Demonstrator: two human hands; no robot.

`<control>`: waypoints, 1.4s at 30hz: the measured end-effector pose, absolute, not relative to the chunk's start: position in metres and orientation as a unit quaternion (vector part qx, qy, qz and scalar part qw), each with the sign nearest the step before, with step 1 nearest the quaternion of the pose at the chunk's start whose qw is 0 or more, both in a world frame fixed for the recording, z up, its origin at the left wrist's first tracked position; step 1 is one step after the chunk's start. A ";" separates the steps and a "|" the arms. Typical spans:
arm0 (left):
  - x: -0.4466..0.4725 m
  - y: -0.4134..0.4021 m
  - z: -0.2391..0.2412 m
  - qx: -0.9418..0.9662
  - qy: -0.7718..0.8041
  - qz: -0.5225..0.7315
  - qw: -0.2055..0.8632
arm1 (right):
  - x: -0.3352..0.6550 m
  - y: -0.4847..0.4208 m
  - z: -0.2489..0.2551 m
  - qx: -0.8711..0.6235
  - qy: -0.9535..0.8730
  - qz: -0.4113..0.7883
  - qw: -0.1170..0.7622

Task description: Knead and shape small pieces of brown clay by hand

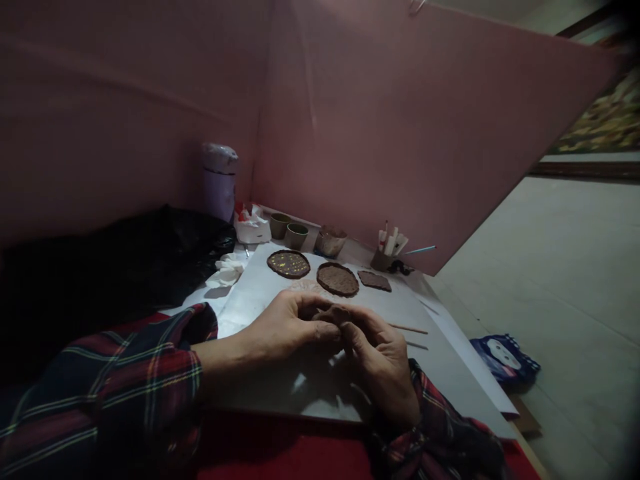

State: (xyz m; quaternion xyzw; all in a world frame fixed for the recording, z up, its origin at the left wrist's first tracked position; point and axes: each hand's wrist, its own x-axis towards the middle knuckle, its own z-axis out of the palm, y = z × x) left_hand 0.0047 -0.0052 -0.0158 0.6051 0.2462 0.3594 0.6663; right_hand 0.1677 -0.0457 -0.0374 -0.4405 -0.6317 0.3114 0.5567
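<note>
Between both hands, above the white board (pixel 250 307), is a lump of brown clay (pixel 336 313). My left hand (pixel 290 320) is closed on its left side, thumb laid along the front. My right hand (pixel 383 353) grips the right side, its thumb pressed toward the lump. The fingers behind the clay are partly hidden. Just beyond the hands lies a round brown clay disc (pixel 337 279) with a raised rim. To its left sits a dark disc with yellow marks (pixel 289 265), and to its right a small squarish clay slab (pixel 375 281).
Cups (pixel 297 236), a stained bowl (pixel 330 241) and a holder of tools (pixel 390 252) line the back. Two thin sticks (pixel 410 329) lie right of my hands. Tissue (pixel 227 270), a black plastic bag (pixel 125 267) and a purple bottle (pixel 220 187) are on the left. Pink panels (pixel 375 133) rise behind.
</note>
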 end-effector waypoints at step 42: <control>0.000 0.000 -0.016 0.568 0.255 0.452 0.639 | 0.171 -0.047 -0.039 -0.452 -0.654 0.290 0.532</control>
